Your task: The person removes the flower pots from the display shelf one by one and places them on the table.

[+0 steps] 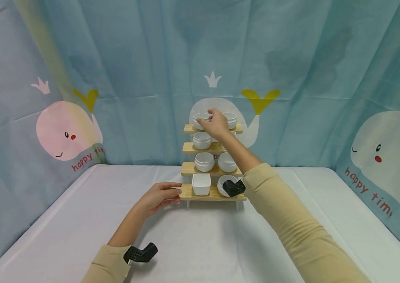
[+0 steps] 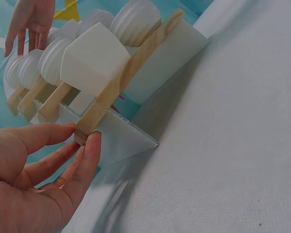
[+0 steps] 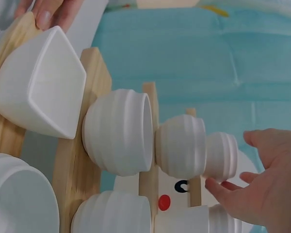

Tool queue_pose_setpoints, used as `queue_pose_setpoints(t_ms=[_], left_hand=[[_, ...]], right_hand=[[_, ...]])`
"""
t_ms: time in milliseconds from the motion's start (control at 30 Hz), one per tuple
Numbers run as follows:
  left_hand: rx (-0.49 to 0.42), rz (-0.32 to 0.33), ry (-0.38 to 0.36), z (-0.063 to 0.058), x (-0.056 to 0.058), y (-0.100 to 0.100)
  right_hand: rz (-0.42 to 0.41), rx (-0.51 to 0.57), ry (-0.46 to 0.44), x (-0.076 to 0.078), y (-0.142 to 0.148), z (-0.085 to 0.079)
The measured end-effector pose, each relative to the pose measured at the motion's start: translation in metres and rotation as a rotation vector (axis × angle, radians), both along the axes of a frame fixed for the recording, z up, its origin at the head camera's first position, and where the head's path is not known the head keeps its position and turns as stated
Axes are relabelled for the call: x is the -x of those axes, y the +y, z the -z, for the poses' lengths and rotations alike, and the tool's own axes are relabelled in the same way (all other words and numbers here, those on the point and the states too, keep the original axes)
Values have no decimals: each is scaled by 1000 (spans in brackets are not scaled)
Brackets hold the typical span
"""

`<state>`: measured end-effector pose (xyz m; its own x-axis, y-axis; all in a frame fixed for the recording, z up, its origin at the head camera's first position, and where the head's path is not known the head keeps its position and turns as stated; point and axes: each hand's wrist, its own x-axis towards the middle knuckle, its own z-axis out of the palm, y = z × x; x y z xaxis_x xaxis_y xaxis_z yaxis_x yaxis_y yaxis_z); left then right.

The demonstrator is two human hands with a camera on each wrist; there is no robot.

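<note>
1. A blue curtain (image 1: 143,59) hangs on the far side.
2. The white table (image 1: 193,243) is cut off nearest me.
3. A wooden stand (image 1: 186,193) with cups rises at the table's far middle.
4. My left hand (image 1: 159,197) pinches the left end of its nearest shelf.
5. My right hand (image 1: 217,125), well apart, spreads loosely by the farthest left cup (image 3: 220,158); I can't tell whether fingertips touch.
6. It mostly hides the second-highest right cup (image 3: 184,222).
7. A black wrist camera (image 1: 233,188) partly covers the nearest right cup (image 1: 221,182).

The bowls (image 3: 117,132) look smooth, the shelves (image 3: 94,73) wooden.
</note>
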<state>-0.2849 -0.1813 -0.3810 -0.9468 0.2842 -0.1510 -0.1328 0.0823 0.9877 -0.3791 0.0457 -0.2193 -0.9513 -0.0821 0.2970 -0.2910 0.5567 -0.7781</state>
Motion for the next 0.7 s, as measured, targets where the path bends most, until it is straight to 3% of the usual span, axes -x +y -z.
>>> queue_pose_setpoints(t_ms=[700], left_hand=[[-23, 1, -14, -1, -2, 2]], right_hand=[[72, 12, -35, 14, -11, 3]])
